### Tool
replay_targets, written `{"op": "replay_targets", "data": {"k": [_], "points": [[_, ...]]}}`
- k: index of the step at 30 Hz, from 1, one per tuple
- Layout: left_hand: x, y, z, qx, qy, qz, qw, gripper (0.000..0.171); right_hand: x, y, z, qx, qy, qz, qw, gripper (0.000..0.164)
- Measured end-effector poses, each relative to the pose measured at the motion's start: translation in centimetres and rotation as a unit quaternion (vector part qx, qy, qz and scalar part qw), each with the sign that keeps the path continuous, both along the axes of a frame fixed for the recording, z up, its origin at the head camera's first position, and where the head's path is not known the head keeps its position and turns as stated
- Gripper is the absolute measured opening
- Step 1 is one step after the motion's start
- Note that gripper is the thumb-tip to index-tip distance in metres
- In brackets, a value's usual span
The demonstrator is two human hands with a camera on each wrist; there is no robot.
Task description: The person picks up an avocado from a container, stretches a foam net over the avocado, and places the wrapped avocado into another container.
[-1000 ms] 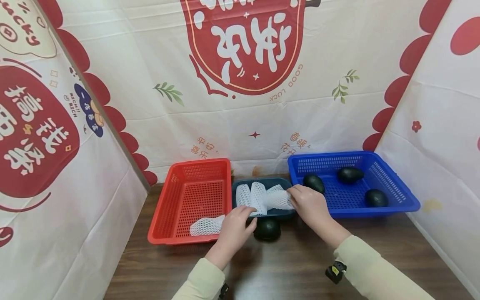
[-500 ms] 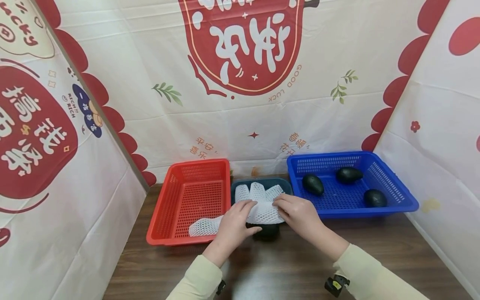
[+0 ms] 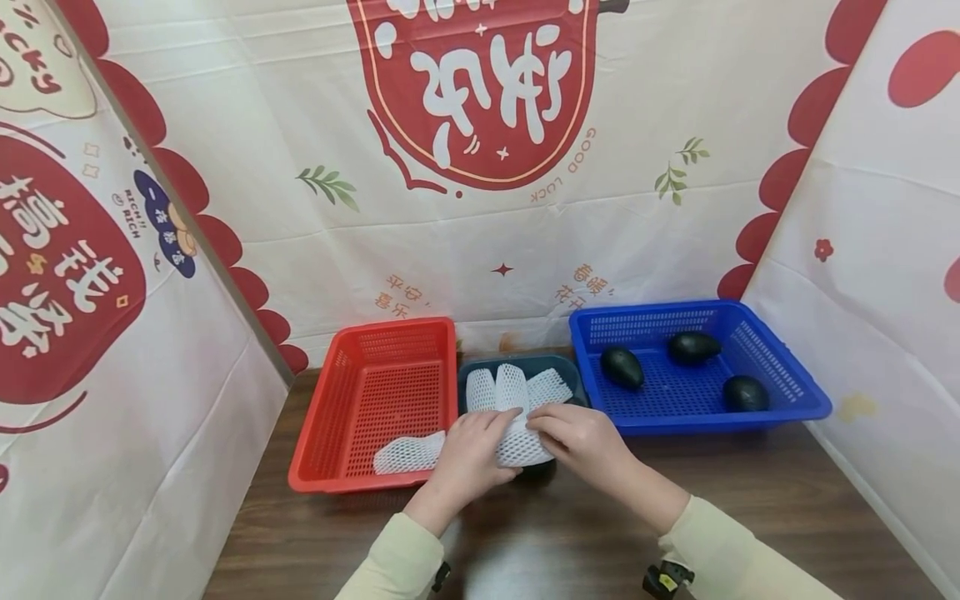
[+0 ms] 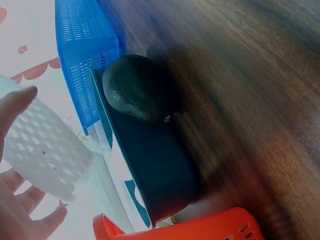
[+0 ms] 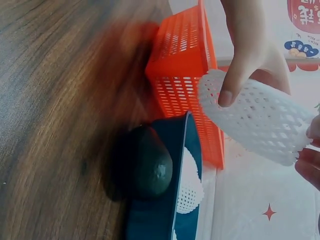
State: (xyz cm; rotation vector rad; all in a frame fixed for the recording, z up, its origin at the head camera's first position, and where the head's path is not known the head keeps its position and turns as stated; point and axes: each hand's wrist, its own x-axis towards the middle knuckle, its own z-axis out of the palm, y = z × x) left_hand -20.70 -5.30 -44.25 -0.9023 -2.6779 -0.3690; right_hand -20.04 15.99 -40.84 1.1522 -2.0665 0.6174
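A white foam net sleeve (image 3: 522,444) is stretched between my two hands, over the front of the dark teal tray. My left hand (image 3: 471,450) grips one end, its thumb lying along the mesh in the right wrist view. At the other end, the fingers of my right hand (image 3: 581,437) pinch the sleeve's edge. Below it a dark green avocado (image 4: 135,90) rests on the table against the tray's outer wall, mostly hidden in the head view. More foam net sleeves (image 3: 512,387) lie in the teal tray (image 3: 558,364).
To the left stands a red basket (image 3: 447,358) with one foam net sleeve (image 3: 408,454) in it. A blue basket (image 3: 697,425) on the right holds 3 avocados (image 3: 693,347). Printed cloth walls (image 3: 420,233) enclose the wooden table (image 3: 585,542) at the back and sides.
My right hand has drawn a foam net sleeve out of the teal tray, leftward and nearer to me. My left hand has taken hold of it too. The sleeve now covers most of the avocado.
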Motion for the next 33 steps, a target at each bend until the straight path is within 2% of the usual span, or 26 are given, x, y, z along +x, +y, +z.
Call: {"op": "replay_targets", "data": {"k": [4, 8, 12, 17, 21, 24, 28, 33], "points": [[0.0, -0.6, 0.1, -0.009, 0.019, 0.007, 0.9998, 0.078, 0.1, 0.1, -0.2, -0.002, 0.004, -0.004, 1.0, 0.017], [-0.1, -1.7, 0.6, 0.011, 0.052, 0.034, 0.998, 0.071, -0.1, 0.5, -0.6, -0.011, -0.015, -0.023, 1.0, 0.025], [-0.2, -2.8, 1.0, 0.032, 0.074, 0.053, 0.9954, 0.067, -0.4, 0.9, -1.9, -0.007, -0.044, -0.051, 0.998, 0.032], [0.0, -3.4, 1.1, 0.039, 0.065, 0.066, 0.9949, 0.065, -0.6, 0.8, -4.3, 0.048, -0.096, -0.081, 0.991, 0.031], [0.2, -3.7, 1.2, 0.045, 0.055, 0.076, 0.9946, 0.062, -0.5, 0.4, -6.2, 0.104, -0.139, -0.096, 0.98, 0.032], [0.2, -3.7, 1.2, 0.051, 0.051, 0.078, 0.9943, 0.059, -0.5, 0.1, -7.5, 0.126, -0.161, -0.115, 0.972, 0.035], [0.3, -3.8, 1.0, 0.06, 0.052, 0.079, 0.9937, 0.056, -0.6, -0.2, -9.0, 0.151, -0.168, -0.136, 0.965, 0.042], [0.4, -3.7, 0.9, 0.078, 0.057, 0.078, 0.9922, 0.054, -0.7, -0.6, -10.2, 0.171, -0.151, -0.142, 0.963, 0.049]]}}
